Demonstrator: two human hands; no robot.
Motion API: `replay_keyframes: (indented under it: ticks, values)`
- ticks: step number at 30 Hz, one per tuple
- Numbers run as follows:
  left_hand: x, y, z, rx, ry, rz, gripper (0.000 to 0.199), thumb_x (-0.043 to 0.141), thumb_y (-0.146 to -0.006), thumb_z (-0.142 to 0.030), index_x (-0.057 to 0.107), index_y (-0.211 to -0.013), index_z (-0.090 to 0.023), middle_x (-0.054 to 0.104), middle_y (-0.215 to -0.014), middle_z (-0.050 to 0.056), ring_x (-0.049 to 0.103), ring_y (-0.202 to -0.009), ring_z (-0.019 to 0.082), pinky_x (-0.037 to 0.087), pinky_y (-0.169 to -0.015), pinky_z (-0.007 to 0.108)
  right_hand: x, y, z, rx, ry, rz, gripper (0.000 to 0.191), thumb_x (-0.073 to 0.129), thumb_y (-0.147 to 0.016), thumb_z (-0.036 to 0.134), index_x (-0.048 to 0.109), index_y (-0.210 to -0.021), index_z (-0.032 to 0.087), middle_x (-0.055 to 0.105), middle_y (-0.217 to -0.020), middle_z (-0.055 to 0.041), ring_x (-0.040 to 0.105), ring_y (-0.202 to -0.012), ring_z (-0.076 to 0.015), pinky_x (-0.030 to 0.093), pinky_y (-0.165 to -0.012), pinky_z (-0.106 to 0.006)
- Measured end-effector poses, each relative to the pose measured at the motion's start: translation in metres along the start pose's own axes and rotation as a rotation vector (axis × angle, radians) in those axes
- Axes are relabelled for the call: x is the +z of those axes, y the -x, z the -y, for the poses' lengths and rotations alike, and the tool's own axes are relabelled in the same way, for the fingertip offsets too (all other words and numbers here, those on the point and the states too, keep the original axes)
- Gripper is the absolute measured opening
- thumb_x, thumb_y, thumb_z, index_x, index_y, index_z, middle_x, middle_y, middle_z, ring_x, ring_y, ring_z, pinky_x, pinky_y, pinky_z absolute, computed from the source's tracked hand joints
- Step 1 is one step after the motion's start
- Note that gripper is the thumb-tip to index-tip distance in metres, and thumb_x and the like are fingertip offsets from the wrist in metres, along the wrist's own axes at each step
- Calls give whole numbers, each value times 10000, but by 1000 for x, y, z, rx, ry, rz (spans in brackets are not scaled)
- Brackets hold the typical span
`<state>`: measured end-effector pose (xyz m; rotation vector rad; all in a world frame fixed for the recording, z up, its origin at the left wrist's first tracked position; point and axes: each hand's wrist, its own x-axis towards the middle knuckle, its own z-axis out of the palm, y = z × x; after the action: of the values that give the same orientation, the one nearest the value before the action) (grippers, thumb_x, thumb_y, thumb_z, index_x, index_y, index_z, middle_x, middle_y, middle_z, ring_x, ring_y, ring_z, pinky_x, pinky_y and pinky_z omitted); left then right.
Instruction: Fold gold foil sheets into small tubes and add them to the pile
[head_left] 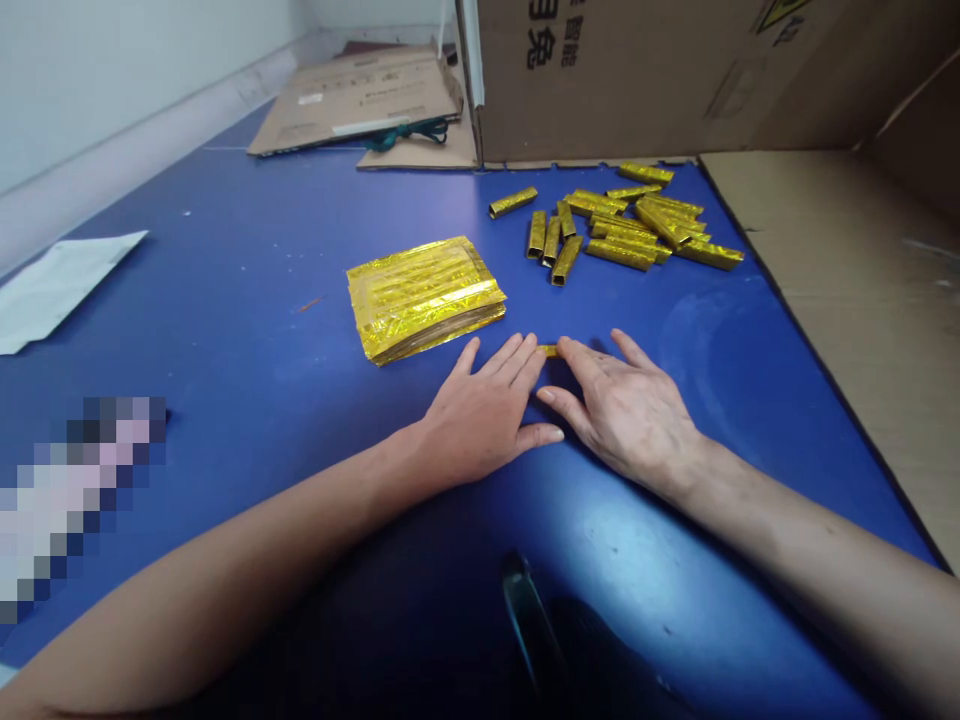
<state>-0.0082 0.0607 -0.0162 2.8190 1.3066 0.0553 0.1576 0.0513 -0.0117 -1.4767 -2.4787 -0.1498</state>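
Both hands lie palm down on the blue table, with a narrow gold strip (550, 351) showing between their fingertips. My left hand (491, 405) is flat, its fingers side by side over the strip's left part and its thumb out to the right. My right hand (622, 400) presses its fingertips on the strip's right end, fingers spread and thumb pointing left. Most of the strip is hidden under the fingers. Just beyond my left hand rests a stack of gold foil sheets (427, 295). Folded gold foil tubes (622, 250) form a loose pile farther back on the right.
Across the blue table (247, 290), a large cardboard box (637, 90) stands at the back right. Flattened cardboard (360, 95) with a dark green ribbon (409, 133) lies at the back left. White paper (60, 285) is at the left, a pixelated object (75, 490) nearer.
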Motion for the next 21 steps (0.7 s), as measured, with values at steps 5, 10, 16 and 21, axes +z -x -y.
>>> replay_keyframes:
  ticks: [5, 10, 16, 21]
  values:
    - [-1, 3, 3, -12, -11, -1, 746, 314, -839, -600, 237, -1359, -70, 243, -1429, 155, 196, -1330, 255, 160, -1051, 501, -2, -1, 0, 7, 24, -13, 476, 361, -886, 418, 532, -1140, 53, 652, -1050, -166, 608, -982, -235, 298, -1001, -422]
    - [-3, 5, 3, -25, -24, -14, 724, 308, -844, -595, 268, -1350, -79, 262, -1420, 161, 225, -1319, 264, 141, -1049, 507, 0, 1, -1, -2, 23, 1, 476, 355, -893, 395, 517, -1180, 51, 607, -1132, -184, 574, -1046, -245, 278, -1013, -444]
    - [0, 4, -1, -22, -19, -25, 834, 298, -801, -659, 214, -1370, -54, 255, -1419, 175, 154, -1338, 276, 111, -1051, 521, 6, 2, -1, -173, -83, 63, 691, 283, -874, 526, 284, -1348, 22, 395, -1347, -197, 352, -1258, -264, 197, -1042, -504]
    - [-1, 4, -1, -25, -38, -2, 893, 318, -766, -696, 223, -1363, -39, 245, -1420, 184, 200, -1323, 287, 114, -1049, 525, 7, 4, 0, -146, -74, 135, 795, 227, -849, 595, 293, -1329, -35, 387, -1342, -225, 339, -1262, -277, 204, -1047, -493]
